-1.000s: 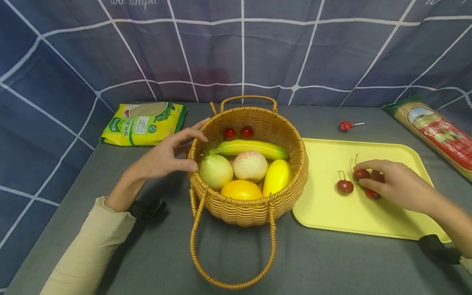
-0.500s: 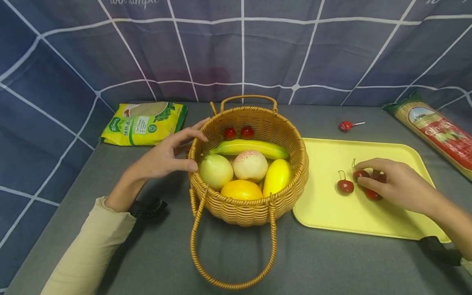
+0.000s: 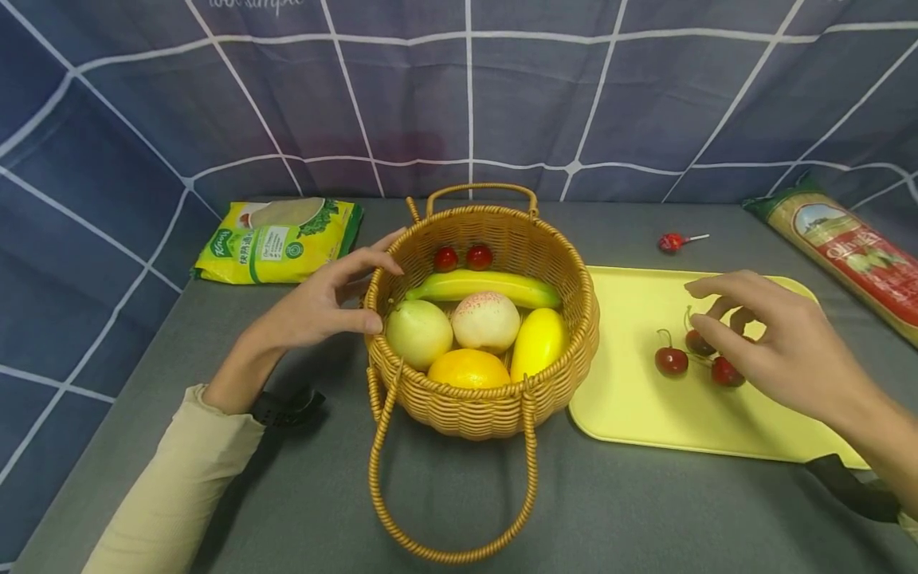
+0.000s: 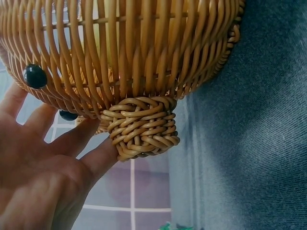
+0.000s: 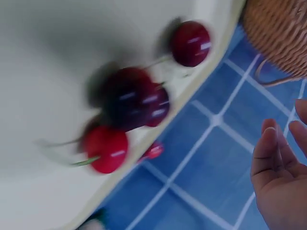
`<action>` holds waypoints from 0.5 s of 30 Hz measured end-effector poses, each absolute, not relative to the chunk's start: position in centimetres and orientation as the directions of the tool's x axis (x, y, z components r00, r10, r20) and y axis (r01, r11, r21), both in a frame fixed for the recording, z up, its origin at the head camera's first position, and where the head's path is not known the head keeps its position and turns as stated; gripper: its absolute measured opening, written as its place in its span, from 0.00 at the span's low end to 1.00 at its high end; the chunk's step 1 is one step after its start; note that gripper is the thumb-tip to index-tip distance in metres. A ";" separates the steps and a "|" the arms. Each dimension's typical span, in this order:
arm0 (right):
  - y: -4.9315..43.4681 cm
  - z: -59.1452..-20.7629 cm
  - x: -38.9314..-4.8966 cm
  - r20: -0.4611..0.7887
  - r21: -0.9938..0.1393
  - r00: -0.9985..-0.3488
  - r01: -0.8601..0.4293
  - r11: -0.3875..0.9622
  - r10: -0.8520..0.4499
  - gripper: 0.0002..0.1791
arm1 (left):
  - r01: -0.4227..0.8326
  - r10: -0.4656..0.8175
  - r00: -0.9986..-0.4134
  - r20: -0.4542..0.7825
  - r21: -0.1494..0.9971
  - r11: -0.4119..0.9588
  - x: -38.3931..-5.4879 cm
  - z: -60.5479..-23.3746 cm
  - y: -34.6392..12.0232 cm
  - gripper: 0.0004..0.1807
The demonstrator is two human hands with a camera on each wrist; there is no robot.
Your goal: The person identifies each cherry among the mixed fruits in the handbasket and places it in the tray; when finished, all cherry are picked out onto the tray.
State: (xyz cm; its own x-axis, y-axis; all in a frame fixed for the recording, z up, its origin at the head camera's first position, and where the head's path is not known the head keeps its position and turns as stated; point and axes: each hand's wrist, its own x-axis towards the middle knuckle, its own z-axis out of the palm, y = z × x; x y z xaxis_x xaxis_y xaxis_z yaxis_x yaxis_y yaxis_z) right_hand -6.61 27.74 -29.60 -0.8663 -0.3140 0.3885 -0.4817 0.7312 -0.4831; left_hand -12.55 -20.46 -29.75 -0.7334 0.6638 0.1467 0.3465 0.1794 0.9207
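Cherries [image 3: 671, 362] lie on the yellow tray [image 3: 631, 406], to the right of the wicker basket [image 3: 488, 416]; half a second ago the right hand [image 3: 785, 343] had its fingertips down at this cluster, and now it is raised a little above it, thumb and forefinger parted with nothing visible between them; the right wrist view, blurred, shows four cherries on the tray and the same hand released, well apart from them; that means, as far as I can judge, that none of them is in its grasp and the work with them is between grips; the left hand [image 3: 323, 299] has not shifted, its relaxed fingers resting on the basket's rim and outer weave, apparently to steady it; inside sit a banana [image 3: 484, 288], a pear [image 3: 419, 335], a peach [image 3: 486, 321], two yellow fruits [image 3: 539, 344] and two red balls [image 3: 445, 258]; a lollipop [image 3: 671, 243] lies on the bench [image 3: 287, 494], just beyond the tray.
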 end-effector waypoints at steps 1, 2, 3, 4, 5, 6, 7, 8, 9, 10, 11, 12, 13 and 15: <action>27.1 -29.2 -6.5 0.399 -0.489 -0.860 -0.493 0.720 -0.318 0.23 | 0.346 0.664 -0.733 0.147 0.921 0.178 -12.5 -29.8 -20.5 0.31; 26.6 -28.8 -6.4 0.399 -0.500 -0.858 -0.499 0.707 -0.324 0.24 | 0.347 0.665 -0.732 0.147 0.921 0.178 -12.5 -29.8 -20.5 0.31; 26.0 -28.4 -6.3 0.406 -0.504 -0.849 -0.516 0.692 -0.337 0.24 | 0.349 0.668 -0.730 0.148 0.920 0.177 -12.5 -29.7 -20.5 0.31; 25.5 -28.1 -6.2 0.417 -0.502 -0.837 -0.537 0.678 -0.354 0.25 | 0.349 0.668 -0.729 0.149 0.920 0.176 -12.5 -29.7 -20.5 0.31; 24.9 -27.7 -6.2 0.428 -0.496 -0.824 -0.557 0.666 -0.370 0.25 | 0.350 0.669 -0.728 0.149 0.920 0.176 -12.5 -29.7 -20.5 0.31; 24.3 -27.4 -6.2 0.438 -0.487 -0.811 -0.577 0.656 -0.389 0.25 | 0.351 0.668 -0.729 0.150 0.919 0.177 -12.5 -29.7 -20.5 0.31; 23.8 -27.0 -6.2 0.449 -0.477 -0.795 -0.599 0.643 -0.408 0.25 | 0.352 0.668 -0.728 0.151 0.919 0.176 -12.5 -29.7 -20.5 0.31; 23.3 -26.7 -6.1 0.458 -0.469 -0.781 -0.619 0.630 -0.426 0.25 | 0.352 0.667 -0.729 0.152 0.919 0.176 -12.5 -29.8 -20.5 0.31; 22.8 -26.4 -6.2 0.474 -0.457 -0.761 -0.643 0.615 -0.444 0.25 | 0.353 0.665 -0.731 0.154 0.919 0.175 -12.6 -29.8 -20.5 0.31; 22.3 -26.0 -6.2 0.485 -0.450 -0.745 -0.662 0.599 -0.458 0.26 | 0.353 0.663 -0.732 0.155 0.919 0.175 -12.6 -29.9 -20.5 0.31; 21.9 -25.7 -6.2 0.499 -0.445 -0.729 -0.679 0.584 -0.469 0.25 | 0.354 0.663 -0.732 0.156 0.919 0.174 -12.6 -29.9 -20.5 0.31; 21.4 -25.5 -6.3 0.511 -0.440 -0.713 -0.697 0.566 -0.481 0.25 | 0.355 0.663 -0.731 0.158 0.919 0.173 -12.6 -29.9 -20.5 0.31; 21.0 -25.3 -6.4 0.525 -0.434 -0.694 -0.716 0.546 -0.492 0.24 | 0.356 0.664 -0.731 0.158 0.919 0.172 -12.6 -29.9 -20.5 0.31; 20.0 -24.9 -6.7 0.548 -0.417 -0.660 -0.748 0.516 -0.514 0.22 | 0.356 0.665 -0.730 0.157 0.918 0.174 -12.6 -29.9 -20.6 0.29</action>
